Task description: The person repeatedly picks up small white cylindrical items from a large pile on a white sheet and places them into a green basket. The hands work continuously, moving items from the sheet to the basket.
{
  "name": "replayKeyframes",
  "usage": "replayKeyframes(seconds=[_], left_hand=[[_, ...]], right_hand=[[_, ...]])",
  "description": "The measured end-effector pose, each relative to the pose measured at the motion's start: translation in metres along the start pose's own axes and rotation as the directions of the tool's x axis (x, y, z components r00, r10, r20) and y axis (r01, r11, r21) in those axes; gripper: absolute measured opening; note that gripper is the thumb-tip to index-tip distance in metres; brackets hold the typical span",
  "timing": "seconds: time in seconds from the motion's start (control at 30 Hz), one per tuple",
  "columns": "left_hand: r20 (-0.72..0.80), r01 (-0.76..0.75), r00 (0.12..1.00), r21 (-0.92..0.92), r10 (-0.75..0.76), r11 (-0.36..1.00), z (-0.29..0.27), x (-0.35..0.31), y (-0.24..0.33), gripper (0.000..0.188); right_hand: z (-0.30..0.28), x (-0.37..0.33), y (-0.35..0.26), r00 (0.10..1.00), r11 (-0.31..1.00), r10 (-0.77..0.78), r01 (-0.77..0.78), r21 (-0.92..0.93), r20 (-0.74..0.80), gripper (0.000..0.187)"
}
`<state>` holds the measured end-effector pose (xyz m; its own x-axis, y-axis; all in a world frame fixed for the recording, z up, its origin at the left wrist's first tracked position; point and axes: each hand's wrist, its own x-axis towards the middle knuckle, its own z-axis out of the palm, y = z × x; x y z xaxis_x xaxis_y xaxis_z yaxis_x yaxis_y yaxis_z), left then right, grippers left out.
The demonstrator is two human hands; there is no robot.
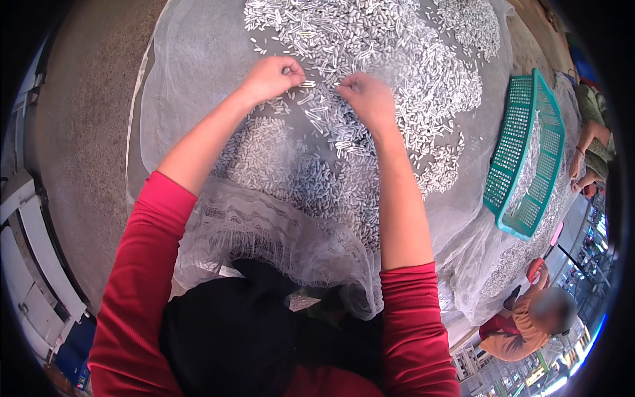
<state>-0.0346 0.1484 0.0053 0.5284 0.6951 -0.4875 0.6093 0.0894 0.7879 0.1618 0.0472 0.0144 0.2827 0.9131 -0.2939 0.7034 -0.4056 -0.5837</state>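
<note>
Both my hands reach over a wide spread of small, silvery-white, rod-like pieces [436, 79] on a sheet of pale netting [192, 86]. My left hand [272, 78] has its thumb and fingers pinched together just above the left edge of the spread. A few loose pieces lie right beside its fingertips. My right hand [370, 99] is also closed in a pinch, pointing left toward the other hand. Whatever either pinch holds is too small to tell. Nearer to me, between my forearms, lies a denser heap of shorter pieces [261, 149].
A green plastic basket [512, 142] with similar pieces inside stands tilted at the right. The netting's frayed edge [264, 218] bunches up near my body. Beyond the basket are another person's arms [585, 149], and a person in orange [519, 334] sits lower right.
</note>
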Motion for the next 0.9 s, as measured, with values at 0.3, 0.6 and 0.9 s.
replayKeyframes(seconds=[0.3,0.6,0.9], left_hand=[[-0.044,-0.374,0.886,0.517,0.461,0.769,0.022,0.0,-0.004,0.012],[0.161,0.064,0.987,-0.476,0.015,0.877,-0.006,0.009,-0.016,0.019],[-0.002,-0.156,0.987,0.203,0.159,0.967,0.002,0.011,-0.01,0.019]], right_hand=[[0.022,0.003,-0.007,0.999,0.993,0.014,-0.017,-0.115,-0.031,0.021],[0.005,-0.001,-0.001,0.975,0.702,0.154,-0.224,0.677,0.162,0.016],[0.031,0.005,-0.003,0.992,0.993,0.069,-0.058,0.104,-0.105,0.02]])
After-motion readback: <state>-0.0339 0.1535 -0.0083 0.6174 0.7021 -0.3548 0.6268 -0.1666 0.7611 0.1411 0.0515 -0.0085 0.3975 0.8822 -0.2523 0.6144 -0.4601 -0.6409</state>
